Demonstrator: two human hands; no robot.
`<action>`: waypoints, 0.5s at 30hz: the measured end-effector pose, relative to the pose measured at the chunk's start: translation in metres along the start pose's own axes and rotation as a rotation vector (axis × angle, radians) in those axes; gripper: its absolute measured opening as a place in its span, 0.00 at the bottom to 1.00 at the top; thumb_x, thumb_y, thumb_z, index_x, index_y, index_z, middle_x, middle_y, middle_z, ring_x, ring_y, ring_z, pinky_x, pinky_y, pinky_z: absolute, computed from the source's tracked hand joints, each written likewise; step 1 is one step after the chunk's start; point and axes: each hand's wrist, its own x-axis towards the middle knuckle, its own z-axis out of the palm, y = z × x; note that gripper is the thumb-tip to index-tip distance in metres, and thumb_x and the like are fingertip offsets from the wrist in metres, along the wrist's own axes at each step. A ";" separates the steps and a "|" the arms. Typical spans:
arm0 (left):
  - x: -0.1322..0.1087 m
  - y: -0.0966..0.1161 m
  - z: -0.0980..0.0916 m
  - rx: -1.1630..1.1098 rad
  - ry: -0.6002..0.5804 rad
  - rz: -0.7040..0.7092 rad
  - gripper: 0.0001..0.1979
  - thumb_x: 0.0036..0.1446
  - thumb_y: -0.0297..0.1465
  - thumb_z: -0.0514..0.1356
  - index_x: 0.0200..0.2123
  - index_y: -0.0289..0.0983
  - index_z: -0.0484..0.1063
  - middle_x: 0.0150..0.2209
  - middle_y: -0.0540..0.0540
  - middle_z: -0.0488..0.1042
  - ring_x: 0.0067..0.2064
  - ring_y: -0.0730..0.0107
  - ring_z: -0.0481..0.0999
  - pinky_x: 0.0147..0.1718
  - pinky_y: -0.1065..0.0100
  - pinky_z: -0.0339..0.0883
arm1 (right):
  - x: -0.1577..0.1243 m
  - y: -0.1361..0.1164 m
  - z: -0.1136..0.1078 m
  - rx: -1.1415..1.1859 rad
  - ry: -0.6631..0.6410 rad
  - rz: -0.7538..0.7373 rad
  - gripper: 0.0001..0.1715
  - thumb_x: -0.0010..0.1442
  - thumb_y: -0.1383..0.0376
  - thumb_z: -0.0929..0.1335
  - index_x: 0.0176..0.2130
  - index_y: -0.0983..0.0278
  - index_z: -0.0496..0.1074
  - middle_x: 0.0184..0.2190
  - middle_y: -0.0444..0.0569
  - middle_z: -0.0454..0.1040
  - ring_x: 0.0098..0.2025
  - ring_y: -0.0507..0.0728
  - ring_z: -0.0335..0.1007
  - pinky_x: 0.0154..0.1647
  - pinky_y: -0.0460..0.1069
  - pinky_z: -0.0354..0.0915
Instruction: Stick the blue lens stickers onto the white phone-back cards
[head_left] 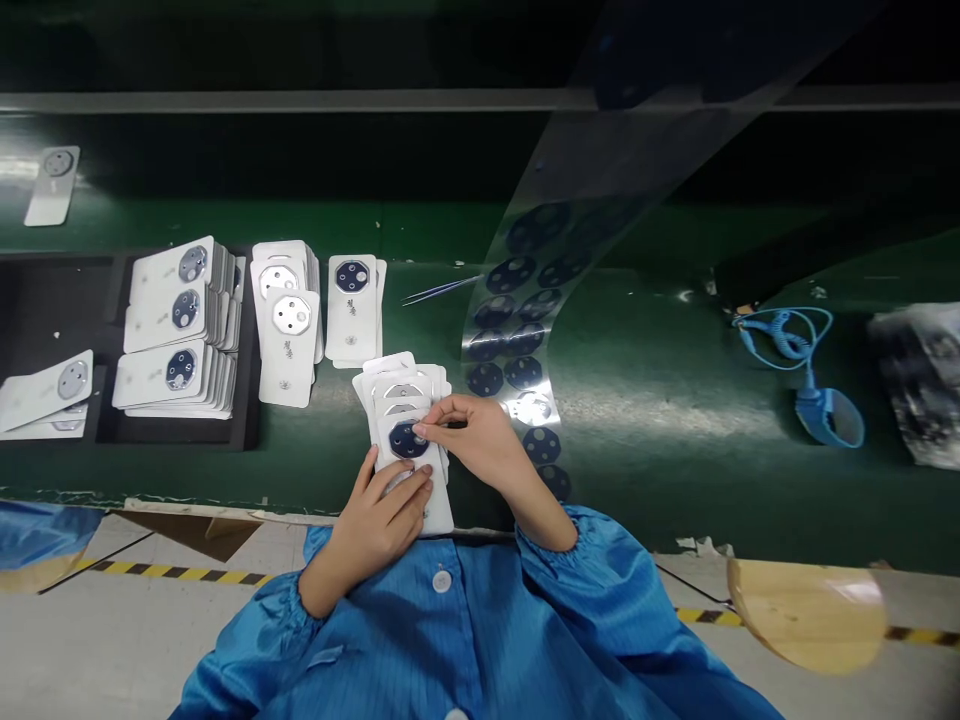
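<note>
A fanned stack of white phone back covers (439, 508) lies at the table's front edge, before my body. My left hand (386, 515) rests on the lower part of the stack, fingers stretched across the top cover. On that cover's camera area sits a dark blue octagonal sticker (406, 440) with round holes. Thumb and forefinger of my right hand (469, 432) are pinched at the sticker's right edge. To the right hangs a clear film strip (551, 325) carrying rows of the same dark stickers. A pair of tweezers (441, 290) lies behind the stack.
Left of the stack stand more covers (289, 345) and a pair of covers (352, 310), the upper with a dark sticker. A black divided tray (251, 400) holds piled covers. At right lie a blue wrist strap (829, 415) and a clear plastic bag (919, 385).
</note>
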 end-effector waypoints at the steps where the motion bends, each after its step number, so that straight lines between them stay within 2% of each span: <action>1: 0.000 0.000 0.000 0.001 -0.001 -0.002 0.14 0.65 0.24 0.59 0.53 0.33 0.74 0.54 0.42 0.78 0.57 0.56 0.72 0.68 0.39 0.52 | 0.000 -0.001 0.000 -0.002 -0.002 -0.001 0.10 0.52 0.59 0.76 0.28 0.61 0.76 0.30 0.48 0.82 0.35 0.59 0.80 0.37 0.52 0.71; 15: 0.001 0.000 0.000 -0.002 -0.005 -0.005 0.15 0.64 0.23 0.60 0.53 0.34 0.74 0.54 0.43 0.78 0.58 0.55 0.72 0.68 0.38 0.53 | 0.001 0.000 0.000 0.029 -0.002 -0.032 0.10 0.51 0.59 0.76 0.27 0.61 0.75 0.28 0.47 0.81 0.33 0.58 0.79 0.35 0.51 0.71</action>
